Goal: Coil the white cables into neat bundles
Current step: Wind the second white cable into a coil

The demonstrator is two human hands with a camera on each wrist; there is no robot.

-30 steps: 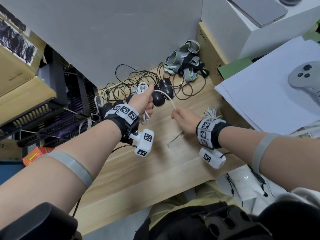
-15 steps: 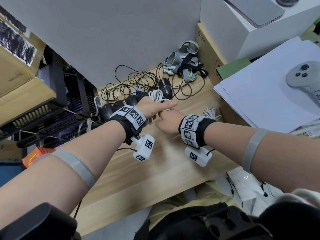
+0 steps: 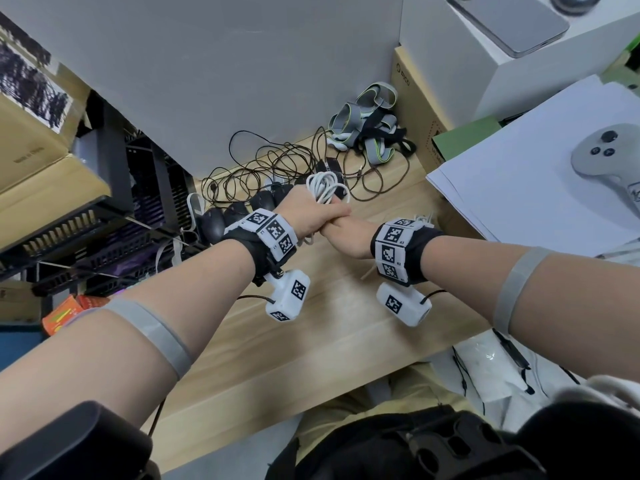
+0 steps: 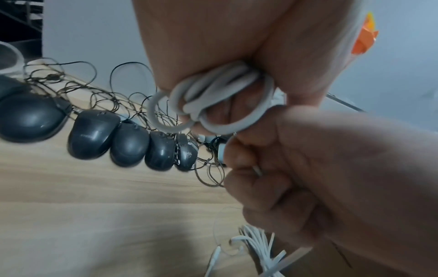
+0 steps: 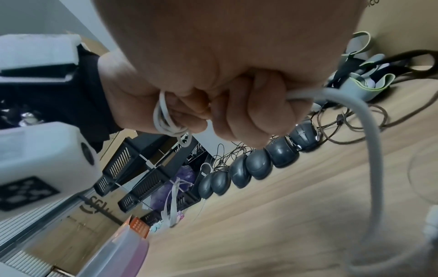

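Observation:
My left hand (image 3: 311,216) grips a coil of white cable (image 3: 323,188) above the wooden table (image 3: 277,341). In the left wrist view the coil's loops (image 4: 213,99) stick out of its fist. My right hand (image 3: 343,233) is pressed against the left one from below, curled round the free end of the same cable (image 5: 331,93), which hangs in a loop under it. A white plug (image 4: 221,151) shows beside the right fingers (image 4: 284,168). A second bunch of white cables (image 4: 255,249) lies on the table under the right wrist (image 3: 422,220).
A row of black mice (image 4: 128,144) with tangled black wires (image 3: 277,168) lies at the back of the table. Grey straps (image 3: 370,133) are behind them. Papers (image 3: 519,188) with a grey controller (image 3: 602,150) lie right. Black crates (image 3: 104,220) stand left.
My right hand has moved left until it touches the left hand. The stretch of cable that spanned between them has gone slack and joined the coil.

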